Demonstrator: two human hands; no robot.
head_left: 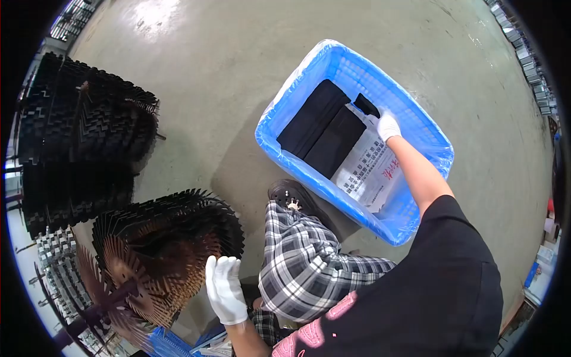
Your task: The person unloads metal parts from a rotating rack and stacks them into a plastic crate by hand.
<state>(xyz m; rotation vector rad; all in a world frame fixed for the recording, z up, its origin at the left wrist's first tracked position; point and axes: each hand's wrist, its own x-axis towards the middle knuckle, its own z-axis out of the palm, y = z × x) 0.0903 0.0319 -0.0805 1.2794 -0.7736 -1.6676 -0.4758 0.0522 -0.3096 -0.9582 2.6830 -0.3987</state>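
My right hand (388, 125), in a white glove, reaches into a blue plastic basket (425, 134) lined with clear film. Its fingers are closed on one end of a small flat black piece (366, 106). Flat black pieces lie packed in rows (321, 128) in the basket, beside a printed newspaper sheet (372, 169). Close to a rack of dark thin plates (172, 250), my left hand (226, 288), also gloved in white, is open with its fingers stretched out and nothing in it.
More stacks of dark plates (89, 119) stand at the left, with silver-coloured pieces (62, 256) below them. My shoe (291, 196) and checked trousers are right beside the basket. Something blue (169, 342) shows at the bottom. Shelved goods (529, 59) line the far right edge.
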